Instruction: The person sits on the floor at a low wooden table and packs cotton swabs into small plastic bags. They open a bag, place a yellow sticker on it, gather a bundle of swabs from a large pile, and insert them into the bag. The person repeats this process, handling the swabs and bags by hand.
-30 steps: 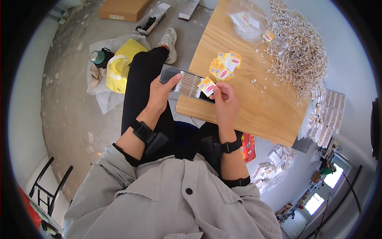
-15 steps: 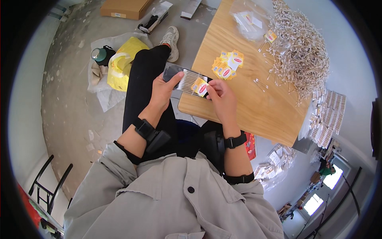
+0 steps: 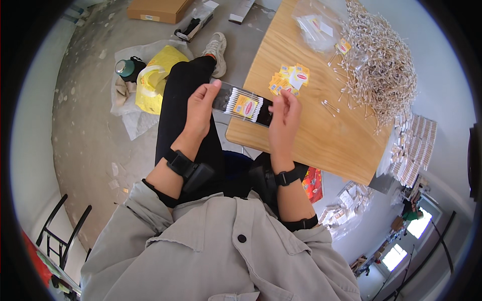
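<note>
My left hand (image 3: 200,108) grips the left end of a flat dark tray (image 3: 221,98) that carries a neat row of cotton swabs (image 3: 237,103). A small yellow label (image 3: 246,106) with a red mark lies on top of the swabs. My right hand (image 3: 284,114) holds the tray's right end, fingers by the label. The tray hovers over my lap, just off the near edge of the wooden table (image 3: 321,135).
Several more yellow labels (image 3: 290,79) lie on the table, beside a big loose heap of cotton swabs (image 3: 381,70) and clear plastic bags (image 3: 316,25). Packed swab bundles (image 3: 414,145) sit past the table's right edge. A yellow bag (image 3: 153,80), a green bottle (image 3: 125,67) and a cardboard box (image 3: 158,9) are on the floor.
The yellow label went from my right hand's fingertips at the tray's right end to lying flat on the swabs. Both hands stayed at the tray.
</note>
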Action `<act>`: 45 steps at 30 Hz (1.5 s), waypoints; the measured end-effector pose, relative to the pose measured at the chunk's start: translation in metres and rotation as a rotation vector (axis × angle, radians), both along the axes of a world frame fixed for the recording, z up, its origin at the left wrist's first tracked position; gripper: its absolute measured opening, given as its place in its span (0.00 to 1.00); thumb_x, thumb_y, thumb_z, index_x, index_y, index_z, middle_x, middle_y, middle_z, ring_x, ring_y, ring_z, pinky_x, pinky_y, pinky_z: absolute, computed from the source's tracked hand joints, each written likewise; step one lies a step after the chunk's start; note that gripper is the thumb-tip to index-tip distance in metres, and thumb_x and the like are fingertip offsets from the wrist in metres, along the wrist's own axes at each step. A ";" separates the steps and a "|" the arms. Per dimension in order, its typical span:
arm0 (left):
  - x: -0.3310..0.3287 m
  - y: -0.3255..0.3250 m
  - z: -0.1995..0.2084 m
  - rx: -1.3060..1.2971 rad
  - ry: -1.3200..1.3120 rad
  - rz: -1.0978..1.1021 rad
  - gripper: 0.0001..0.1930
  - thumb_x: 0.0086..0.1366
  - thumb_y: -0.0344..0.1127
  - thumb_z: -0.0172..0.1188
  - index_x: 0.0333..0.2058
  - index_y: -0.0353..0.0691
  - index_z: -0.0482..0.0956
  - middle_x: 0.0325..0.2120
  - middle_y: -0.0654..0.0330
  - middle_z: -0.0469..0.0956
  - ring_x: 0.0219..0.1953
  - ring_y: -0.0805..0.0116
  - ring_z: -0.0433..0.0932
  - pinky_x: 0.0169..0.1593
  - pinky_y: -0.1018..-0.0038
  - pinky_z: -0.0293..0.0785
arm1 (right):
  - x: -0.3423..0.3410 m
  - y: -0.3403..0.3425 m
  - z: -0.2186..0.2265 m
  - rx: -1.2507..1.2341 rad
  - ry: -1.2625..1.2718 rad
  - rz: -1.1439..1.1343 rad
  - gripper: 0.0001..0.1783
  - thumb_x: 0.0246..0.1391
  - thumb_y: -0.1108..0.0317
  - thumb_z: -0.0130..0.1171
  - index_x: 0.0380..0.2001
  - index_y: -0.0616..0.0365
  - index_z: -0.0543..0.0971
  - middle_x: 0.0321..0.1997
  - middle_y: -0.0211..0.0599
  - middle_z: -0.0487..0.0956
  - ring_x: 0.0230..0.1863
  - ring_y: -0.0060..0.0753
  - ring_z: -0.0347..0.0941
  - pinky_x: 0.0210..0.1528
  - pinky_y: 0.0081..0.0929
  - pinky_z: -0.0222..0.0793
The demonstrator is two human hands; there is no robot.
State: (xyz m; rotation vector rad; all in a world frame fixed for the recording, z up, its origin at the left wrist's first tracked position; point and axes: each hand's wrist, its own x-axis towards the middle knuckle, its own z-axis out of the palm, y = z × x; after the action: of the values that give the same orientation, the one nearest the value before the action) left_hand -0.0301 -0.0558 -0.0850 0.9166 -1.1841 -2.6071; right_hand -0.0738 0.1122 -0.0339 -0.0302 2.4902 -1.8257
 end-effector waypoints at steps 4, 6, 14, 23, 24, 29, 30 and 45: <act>-0.004 -0.002 0.002 -0.157 0.015 -0.031 0.13 0.67 0.40 0.61 0.27 0.39 0.78 0.22 0.74 0.73 0.24 0.87 0.65 0.29 0.85 0.61 | 0.017 -0.019 -0.013 -0.305 0.015 -0.046 0.24 0.71 0.60 0.39 0.61 0.67 0.62 0.61 0.47 0.64 0.65 0.39 0.61 0.68 0.34 0.56; -0.007 0.006 0.000 -0.299 -0.026 -0.040 0.15 0.68 0.41 0.61 0.27 0.36 0.78 0.20 0.73 0.72 0.23 0.87 0.64 0.27 0.84 0.61 | 0.019 -0.029 -0.019 -0.346 0.060 -0.076 0.25 0.71 0.60 0.37 0.62 0.68 0.60 0.61 0.48 0.63 0.67 0.41 0.58 0.70 0.36 0.51; -0.005 0.010 -0.005 -0.457 -0.021 -0.039 0.18 0.68 0.42 0.60 0.25 0.34 0.76 0.18 0.71 0.71 0.24 0.85 0.63 0.27 0.81 0.63 | 0.020 -0.043 -0.021 -0.310 0.087 -0.052 0.26 0.71 0.60 0.35 0.62 0.69 0.58 0.64 0.49 0.58 0.69 0.44 0.55 0.72 0.38 0.48; -0.004 0.012 -0.004 -0.616 -0.040 -0.025 0.16 0.68 0.40 0.61 0.26 0.33 0.76 0.17 0.68 0.72 0.23 0.84 0.64 0.27 0.79 0.65 | 0.023 -0.054 -0.018 -0.301 0.086 -0.056 0.25 0.71 0.59 0.35 0.62 0.68 0.59 0.63 0.49 0.59 0.67 0.44 0.57 0.72 0.40 0.48; -0.004 0.012 -0.004 -0.624 -0.044 -0.024 0.16 0.68 0.40 0.61 0.26 0.33 0.76 0.18 0.68 0.72 0.23 0.84 0.64 0.27 0.79 0.65 | 0.023 -0.054 -0.019 -0.294 0.090 -0.057 0.25 0.71 0.60 0.35 0.62 0.69 0.59 0.63 0.49 0.59 0.67 0.44 0.57 0.72 0.40 0.48; -0.007 0.012 -0.003 -0.641 -0.077 -0.044 0.16 0.68 0.40 0.60 0.28 0.32 0.77 0.19 0.67 0.73 0.25 0.83 0.66 0.29 0.79 0.67 | 0.021 -0.051 -0.016 -0.343 0.053 -0.105 0.24 0.69 0.63 0.42 0.61 0.67 0.60 0.60 0.48 0.60 0.66 0.42 0.59 0.70 0.39 0.52; -0.006 0.011 -0.002 -0.603 -0.088 -0.048 0.15 0.68 0.40 0.60 0.28 0.32 0.77 0.19 0.66 0.74 0.25 0.83 0.66 0.30 0.79 0.67 | 0.017 -0.044 -0.017 -0.297 0.083 -0.101 0.24 0.67 0.65 0.44 0.61 0.67 0.61 0.59 0.47 0.61 0.63 0.41 0.60 0.68 0.38 0.54; -0.008 0.112 0.085 -1.510 0.487 -0.608 0.36 0.55 0.34 0.63 0.62 0.34 0.62 0.64 0.45 0.57 0.67 0.47 0.55 0.66 0.56 0.54 | -0.081 0.181 -0.012 0.547 0.143 0.010 0.14 0.49 0.68 0.67 0.41 0.55 0.82 0.37 0.39 0.73 0.34 0.35 0.74 0.39 0.29 0.72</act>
State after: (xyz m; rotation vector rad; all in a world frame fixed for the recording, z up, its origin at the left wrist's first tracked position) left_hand -0.0378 0.0561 -0.0004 -0.4023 -2.6730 -1.1608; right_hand -0.1545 0.2934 -0.0457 -0.1527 2.9871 -1.1159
